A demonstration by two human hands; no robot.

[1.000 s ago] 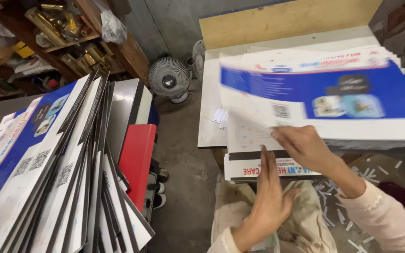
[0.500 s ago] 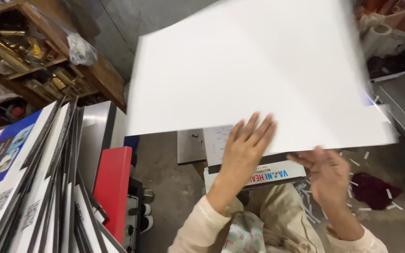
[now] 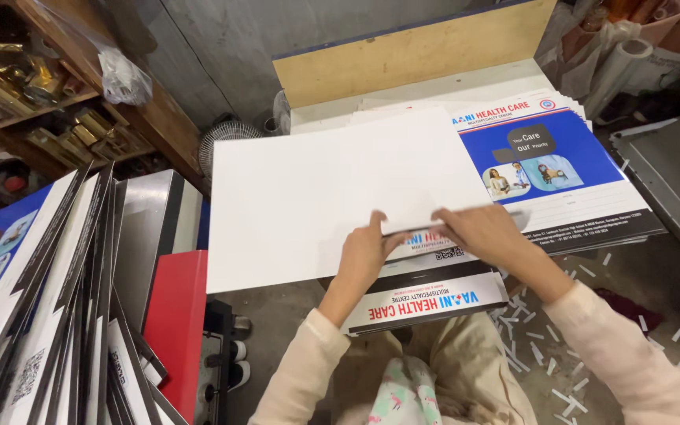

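Observation:
A large white sheet (image 3: pixel 324 197), blank side up, lies folded over across a stack of printed blue-and-white sheets (image 3: pixel 560 169). My left hand (image 3: pixel 362 256) pinches the white sheet's near edge with thumb and fingers. My right hand (image 3: pixel 483 230) holds the same edge a little to the right, fingers flat on the paper. Under the hands more printed sheets (image 3: pixel 426 303) stick out toward me, upside down. Both sleeves are cream coloured.
Upright printed boards (image 3: pixel 49 315) lean in a row at the left, beside a red panel (image 3: pixel 176 323). A wooden board (image 3: pixel 411 55) stands behind the stack. A small fan (image 3: pixel 226 138), wooden shelves (image 3: pixel 57 102), paper rolls (image 3: pixel 623 63) and paper scraps (image 3: pixel 576 338) on the floor surround it.
The white sheet was lifted high in front of the camera half a second ago; now it has come down flat over the left part of the stack, both hands on its near edge.

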